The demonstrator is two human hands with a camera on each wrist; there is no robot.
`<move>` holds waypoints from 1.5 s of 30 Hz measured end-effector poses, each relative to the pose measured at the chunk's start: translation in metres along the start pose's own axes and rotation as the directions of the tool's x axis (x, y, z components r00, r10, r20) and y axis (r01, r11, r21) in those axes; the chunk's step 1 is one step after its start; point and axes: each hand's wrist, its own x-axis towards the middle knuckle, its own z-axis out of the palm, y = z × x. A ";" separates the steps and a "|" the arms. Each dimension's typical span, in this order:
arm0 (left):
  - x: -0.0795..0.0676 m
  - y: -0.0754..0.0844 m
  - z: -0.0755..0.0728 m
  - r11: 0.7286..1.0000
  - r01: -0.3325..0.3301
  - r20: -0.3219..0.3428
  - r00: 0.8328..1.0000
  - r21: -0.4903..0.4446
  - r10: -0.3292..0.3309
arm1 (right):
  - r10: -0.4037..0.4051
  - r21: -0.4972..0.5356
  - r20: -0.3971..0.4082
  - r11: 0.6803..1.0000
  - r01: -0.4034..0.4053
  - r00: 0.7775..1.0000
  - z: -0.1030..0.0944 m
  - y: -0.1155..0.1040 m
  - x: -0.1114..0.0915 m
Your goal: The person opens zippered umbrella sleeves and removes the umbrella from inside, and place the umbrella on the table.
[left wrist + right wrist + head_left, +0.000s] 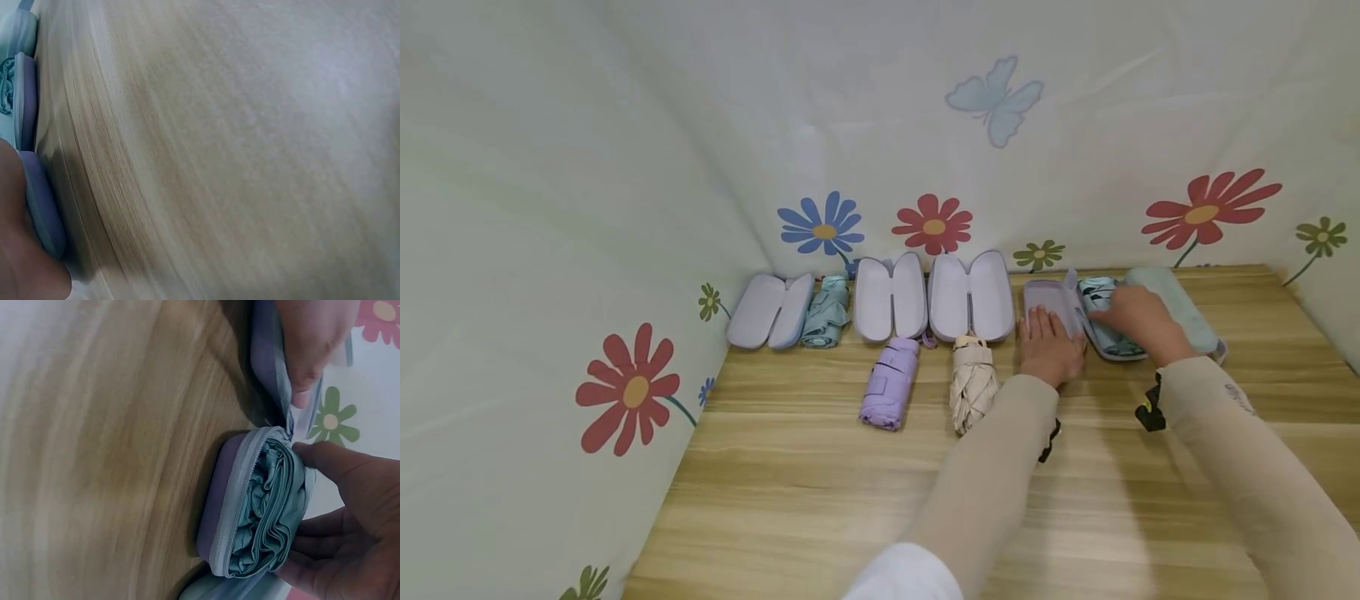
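Toward the right of the head view lies an open lilac zip case [1047,293], its two halves spread side by side. My left hand [1051,350] rests with fairly straight fingers in the left half, its thumb over the rim in the right wrist view. A folded teal umbrella [269,512] sits in the other half, inside the zipped edge. My right hand [1142,321] holds this umbrella from above, thumb on the side by the hinge and fingers on the far side. The fingertips are partly hidden behind the umbrella.
A closed pale green case [1176,308] lies right of my right hand. Open cases [891,296], [970,296] and another open case [769,311] line the back wall. Nearby lie a teal umbrella [827,312], a purple umbrella [890,383] and a beige umbrella [973,383].
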 end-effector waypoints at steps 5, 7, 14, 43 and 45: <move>-0.006 -0.006 -0.008 1.000 -0.006 -0.016 1.000 0.002 0.006 | 0.072 -0.026 0.019 0.997 -0.072 0.997 0.001 -0.004 0.012; -0.005 -0.006 -0.008 1.000 -0.007 -0.018 1.000 0.004 0.007 | 0.098 -0.016 0.022 0.995 -0.097 0.995 0.002 -0.005 0.015; 0.001 -0.004 -0.002 1.000 0.023 -0.009 1.000 0.018 -0.023 | 0.136 0.018 0.004 0.991 -0.136 0.991 0.003 -0.008 0.020; 0.005 0.007 0.007 0.993 0.068 0.028 0.997 0.091 -0.071 | 0.148 0.146 -0.128 0.981 -0.129 0.981 -0.006 -0.006 0.005; 0.006 0.008 0.007 0.993 0.071 0.038 0.996 0.091 -0.075 | 0.130 0.153 -0.148 0.982 -0.107 0.980 -0.011 -0.008 0.001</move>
